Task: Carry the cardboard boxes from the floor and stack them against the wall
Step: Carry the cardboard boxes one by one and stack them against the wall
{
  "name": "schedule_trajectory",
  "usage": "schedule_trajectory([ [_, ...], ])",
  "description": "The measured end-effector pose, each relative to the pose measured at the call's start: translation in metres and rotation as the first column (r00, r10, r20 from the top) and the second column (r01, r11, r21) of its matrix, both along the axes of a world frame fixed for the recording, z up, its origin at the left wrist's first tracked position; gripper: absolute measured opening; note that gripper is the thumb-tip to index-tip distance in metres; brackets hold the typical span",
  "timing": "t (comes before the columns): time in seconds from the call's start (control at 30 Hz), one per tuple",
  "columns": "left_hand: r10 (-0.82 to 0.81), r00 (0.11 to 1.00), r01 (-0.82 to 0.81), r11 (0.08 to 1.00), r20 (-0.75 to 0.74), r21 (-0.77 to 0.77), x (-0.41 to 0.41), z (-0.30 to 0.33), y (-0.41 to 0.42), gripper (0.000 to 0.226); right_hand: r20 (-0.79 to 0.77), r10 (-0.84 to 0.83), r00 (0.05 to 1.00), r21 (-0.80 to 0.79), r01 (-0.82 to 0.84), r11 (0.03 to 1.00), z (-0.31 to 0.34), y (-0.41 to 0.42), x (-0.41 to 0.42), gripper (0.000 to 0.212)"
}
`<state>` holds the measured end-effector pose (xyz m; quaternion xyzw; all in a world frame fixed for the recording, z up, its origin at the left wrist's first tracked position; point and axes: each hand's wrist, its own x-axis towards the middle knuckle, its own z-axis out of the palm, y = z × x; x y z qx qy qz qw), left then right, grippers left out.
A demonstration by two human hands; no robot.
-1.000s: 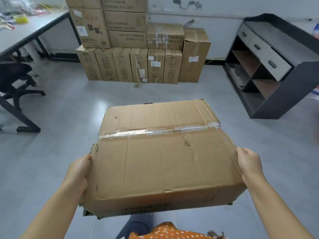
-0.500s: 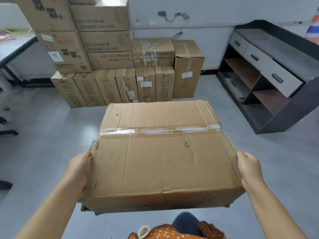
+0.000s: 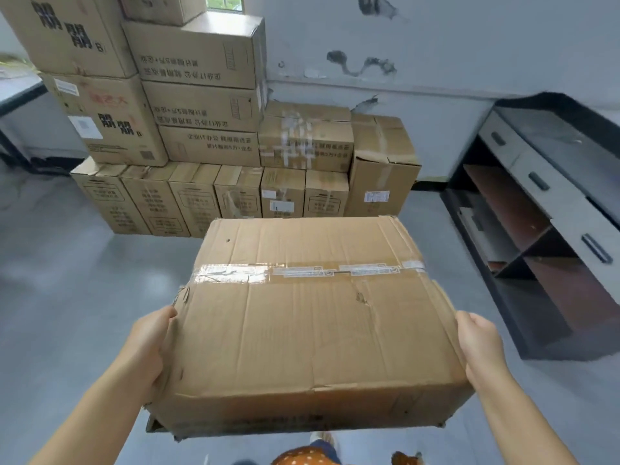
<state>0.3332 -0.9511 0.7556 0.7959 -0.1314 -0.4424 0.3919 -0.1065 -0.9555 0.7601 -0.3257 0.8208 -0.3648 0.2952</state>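
I carry a large, worn cardboard box point(image 3: 312, 317) in front of my body, its top sealed with a strip of clear tape. My left hand point(image 3: 149, 347) grips the box's left side and my right hand point(image 3: 478, 344) grips its right side; the fingers of both curl under and are hidden. Ahead, a stack of cardboard boxes point(image 3: 208, 129) stands against the grey wall point(image 3: 436, 45), with a row of narrow upright boxes at the bottom and larger ones piled on top at the left.
A dark shelf unit point(image 3: 550, 229) with grey drawers stands along the right. A table edge point(image 3: 16, 92) shows at the far left. Grey floor point(image 3: 67, 280) lies between me and the stack.
I have walked closer to the stack, which now looms larger and higher in view. The chair at the left has left the view. Both hands keep the same hold on the box.
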Motion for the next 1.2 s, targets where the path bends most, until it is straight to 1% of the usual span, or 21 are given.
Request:
schedule_trajectory([
  [0.1,0.033,0.999,-0.033,0.999,-0.005,0.021,-0.011,0.001,-0.043,0.005,-0.033,0.047,0.998,0.020,-0.046,0.999,0.008,-0.070,-0.008,0.031],
  [0.23,0.087,0.996,-0.086,0.995,-0.020,0.042,-0.005,-0.001,-0.096,0.005,0.001,0.080,0.997,0.010,-0.080,0.997,0.006,-0.149,0.004,0.033],
  [0.37,0.127,0.992,-0.126,0.991,-0.012,0.038,0.019,-0.004,-0.159,0.006,0.034,0.113,0.993,0.016,-0.114,0.993,-0.005,-0.225,0.032,0.033],
  [0.53,0.125,0.992,-0.125,0.992,-0.022,0.021,0.066,0.000,-0.261,0.004,0.049,0.113,0.992,0.029,-0.115,0.993,-0.014,-0.322,0.081,0.030],
  [0.63,0.082,0.997,-0.082,0.997,0.002,-0.013,0.092,0.011,-0.328,0.004,0.035,0.079,0.996,0.012,-0.080,0.997,-0.008,-0.372,0.103,0.029],
  [0.7,0.055,0.998,-0.054,0.998,0.022,-0.041,0.105,0.019,-0.376,0.018,0.030,0.045,0.999,-0.020,-0.044,0.999,0.000,-0.401,0.114,0.032],
  [0.77,0.034,0.999,-0.032,0.999,0.042,-0.034,0.111,0.025,-0.419,0.023,0.019,0.007,1.000,-0.028,-0.007,1.000,0.008,-0.422,0.120,0.034],
  [0.93,-0.053,0.999,0.053,0.997,0.006,-0.056,0.106,0.033,-0.508,0.023,-0.039,-0.075,0.996,-0.063,0.072,0.995,0.030,-0.484,0.115,0.033],
  [1.07,-0.115,0.993,0.115,0.992,0.003,-0.061,0.093,0.041,-0.571,0.018,-0.099,-0.110,0.989,-0.068,0.103,0.992,0.043,-0.546,0.102,0.024],
  [1.1,-0.124,0.992,0.124,0.990,0.003,-0.067,0.089,0.042,-0.587,0.019,-0.097,-0.118,0.988,-0.081,0.110,0.991,0.044,-0.562,0.100,0.024],
  [1.2,-0.139,0.990,0.137,0.987,-0.013,-0.087,0.080,0.042,-0.637,0.018,-0.105,-0.133,0.986,-0.107,0.121,0.987,0.045,-0.613,0.090,0.033],
])
